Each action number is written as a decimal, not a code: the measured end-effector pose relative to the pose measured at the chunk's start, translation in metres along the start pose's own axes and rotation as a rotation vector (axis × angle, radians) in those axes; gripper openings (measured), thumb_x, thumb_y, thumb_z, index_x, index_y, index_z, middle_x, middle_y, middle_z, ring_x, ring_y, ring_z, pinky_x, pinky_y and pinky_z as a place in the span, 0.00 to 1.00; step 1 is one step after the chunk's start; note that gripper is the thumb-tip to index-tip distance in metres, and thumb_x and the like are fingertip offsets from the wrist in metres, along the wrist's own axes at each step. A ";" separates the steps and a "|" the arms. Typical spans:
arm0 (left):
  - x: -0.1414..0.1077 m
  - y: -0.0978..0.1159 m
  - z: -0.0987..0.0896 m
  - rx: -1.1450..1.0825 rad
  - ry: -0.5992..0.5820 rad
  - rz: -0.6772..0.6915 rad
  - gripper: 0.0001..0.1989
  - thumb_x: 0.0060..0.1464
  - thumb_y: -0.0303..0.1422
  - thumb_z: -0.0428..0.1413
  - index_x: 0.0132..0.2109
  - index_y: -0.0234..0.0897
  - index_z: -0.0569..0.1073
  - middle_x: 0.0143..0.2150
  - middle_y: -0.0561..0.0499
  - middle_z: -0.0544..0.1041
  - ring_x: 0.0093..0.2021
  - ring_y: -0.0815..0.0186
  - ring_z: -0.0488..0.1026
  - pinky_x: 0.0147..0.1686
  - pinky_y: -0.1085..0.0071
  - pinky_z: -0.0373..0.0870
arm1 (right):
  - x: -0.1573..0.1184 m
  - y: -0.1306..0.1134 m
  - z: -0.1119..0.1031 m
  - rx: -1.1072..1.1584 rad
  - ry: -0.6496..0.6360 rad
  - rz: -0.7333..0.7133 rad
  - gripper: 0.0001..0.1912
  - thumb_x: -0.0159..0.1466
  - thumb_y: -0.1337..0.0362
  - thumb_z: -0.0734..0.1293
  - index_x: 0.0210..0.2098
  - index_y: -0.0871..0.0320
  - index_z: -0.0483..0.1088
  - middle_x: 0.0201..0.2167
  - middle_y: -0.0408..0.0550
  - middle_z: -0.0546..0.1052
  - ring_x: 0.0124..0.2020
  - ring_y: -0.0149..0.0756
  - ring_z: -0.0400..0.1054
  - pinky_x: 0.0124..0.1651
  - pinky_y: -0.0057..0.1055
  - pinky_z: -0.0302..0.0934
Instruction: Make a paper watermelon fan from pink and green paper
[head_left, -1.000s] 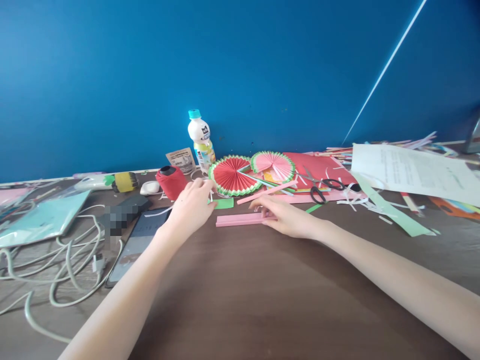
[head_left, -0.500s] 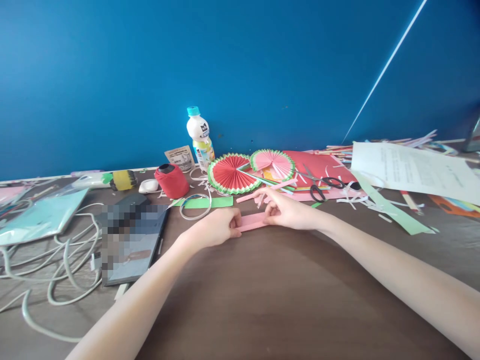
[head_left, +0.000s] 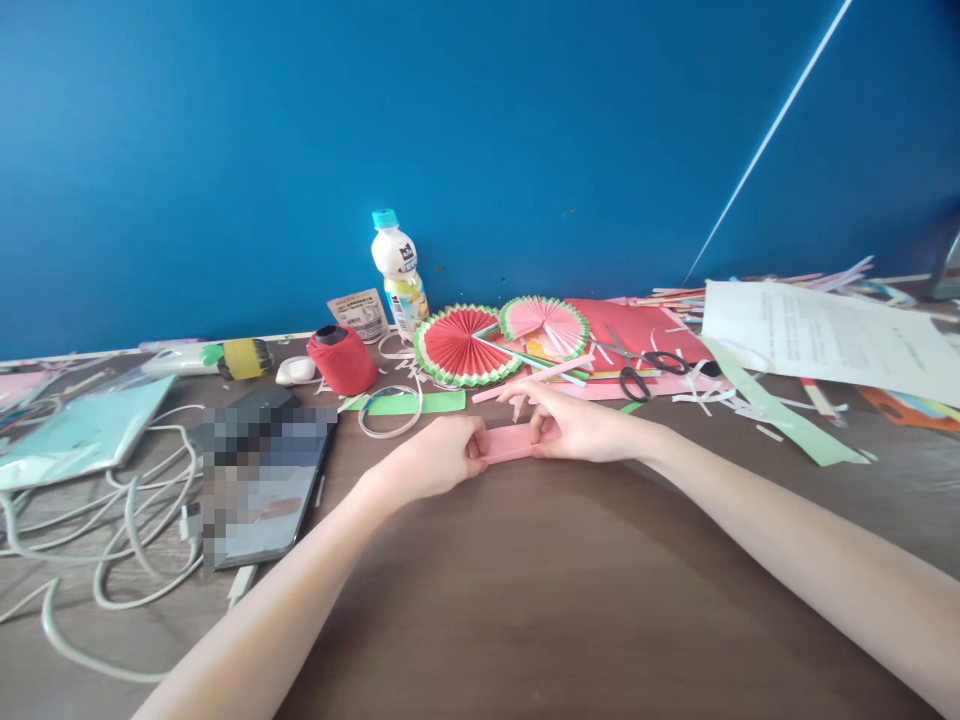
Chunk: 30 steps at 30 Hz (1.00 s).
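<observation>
A narrow pink paper strip (head_left: 509,443) spans the gap between my two hands, just above or on the brown table. My left hand (head_left: 442,455) is closed, pinching the strip's left end between thumb and fingers. At its right end, my right hand (head_left: 577,427) pinches it too, with some fingers stretched out beyond. Whether the strip is folded is hard to make out. Behind the hands lie a red pleated paper fan (head_left: 465,345) with a green edge and a smaller pink one (head_left: 546,325). Another thin pink strip (head_left: 551,375) rests just beyond my right fingers.
Scissors (head_left: 637,370) lie on red paper (head_left: 622,330) at the back. A bottle (head_left: 397,270) stands near the blue wall beside a red roll (head_left: 341,360). At left are a phone-like device (head_left: 277,510) and looped white cables (head_left: 142,560). Right, printed paper (head_left: 817,335) covers scraps.
Both hands keep their pinch on the pink paper strip. My right hand has shifted very slightly right, and its fingers have changed pose a little.
</observation>
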<state>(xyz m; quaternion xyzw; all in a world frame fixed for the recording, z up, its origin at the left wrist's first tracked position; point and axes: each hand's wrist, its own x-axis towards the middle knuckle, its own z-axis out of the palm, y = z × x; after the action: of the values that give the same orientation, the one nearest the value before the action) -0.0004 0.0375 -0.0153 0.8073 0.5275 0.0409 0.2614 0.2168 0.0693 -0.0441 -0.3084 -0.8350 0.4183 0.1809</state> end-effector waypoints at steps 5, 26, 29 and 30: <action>0.002 0.002 0.004 0.021 -0.009 -0.055 0.10 0.39 0.26 0.51 0.33 0.39 0.69 0.32 0.53 0.73 0.30 0.66 0.69 0.27 0.73 0.59 | 0.000 0.001 0.001 -0.008 0.005 -0.010 0.36 0.54 0.74 0.64 0.58 0.45 0.50 0.46 0.47 0.60 0.33 0.25 0.67 0.36 0.27 0.65; 0.000 0.006 -0.003 -0.061 -0.091 -0.028 0.04 0.44 0.33 0.54 0.28 0.38 0.69 0.29 0.55 0.73 0.29 0.68 0.67 0.27 0.74 0.57 | -0.002 -0.005 -0.006 0.178 -0.086 0.075 0.33 0.55 0.71 0.66 0.55 0.48 0.50 0.43 0.44 0.59 0.28 0.21 0.65 0.30 0.22 0.61; 0.000 0.005 -0.003 -0.058 -0.106 -0.023 0.04 0.45 0.33 0.53 0.29 0.38 0.71 0.30 0.54 0.74 0.29 0.68 0.67 0.28 0.74 0.58 | -0.002 -0.003 -0.006 0.171 -0.090 0.073 0.32 0.55 0.70 0.66 0.55 0.48 0.51 0.45 0.45 0.60 0.27 0.20 0.64 0.28 0.21 0.59; 0.001 0.004 -0.004 -0.064 -0.115 -0.014 0.05 0.45 0.33 0.53 0.29 0.38 0.72 0.30 0.54 0.74 0.29 0.68 0.67 0.28 0.74 0.58 | -0.002 -0.003 -0.006 0.171 -0.093 0.069 0.31 0.55 0.70 0.66 0.54 0.48 0.51 0.46 0.46 0.60 0.27 0.19 0.63 0.27 0.20 0.59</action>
<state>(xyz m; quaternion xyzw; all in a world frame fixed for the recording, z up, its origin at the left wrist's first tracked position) 0.0020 0.0381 -0.0106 0.7958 0.5157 0.0094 0.3173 0.2201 0.0704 -0.0385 -0.3004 -0.7927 0.5078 0.1531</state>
